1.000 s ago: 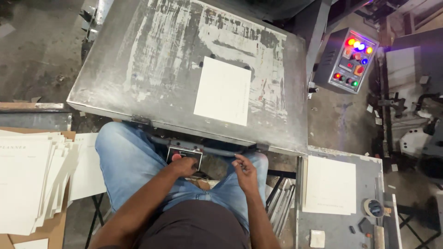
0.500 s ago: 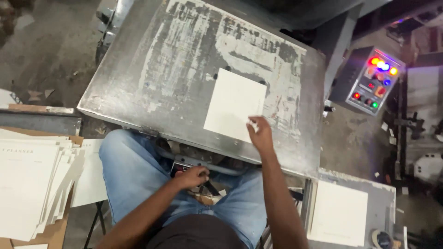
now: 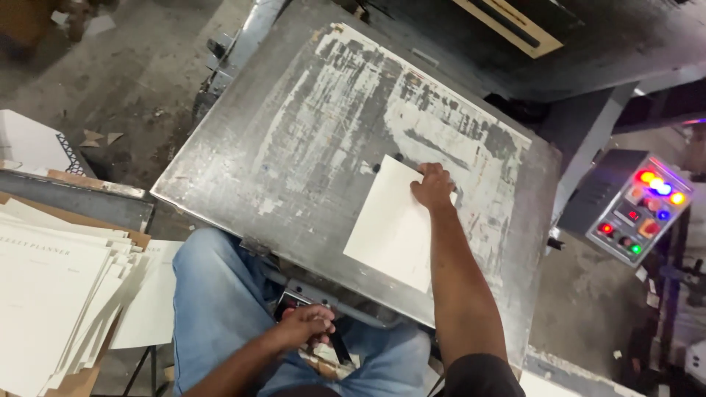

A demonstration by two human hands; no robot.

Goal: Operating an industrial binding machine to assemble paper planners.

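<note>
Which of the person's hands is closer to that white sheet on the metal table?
The right. The right hand rests on the far corner of the sheet. The left hand is below the table's near edge, at the small box with a red button, over the lap.

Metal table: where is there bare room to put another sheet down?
The metal table is bare to the left of the cream sheet, out to its left edge. It is crowded where the right hand presses the sheet, and below, where the left hand rests at the front edge.

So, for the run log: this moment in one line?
right hand on sheet | sheet flat on plate | left hand at button box
</note>
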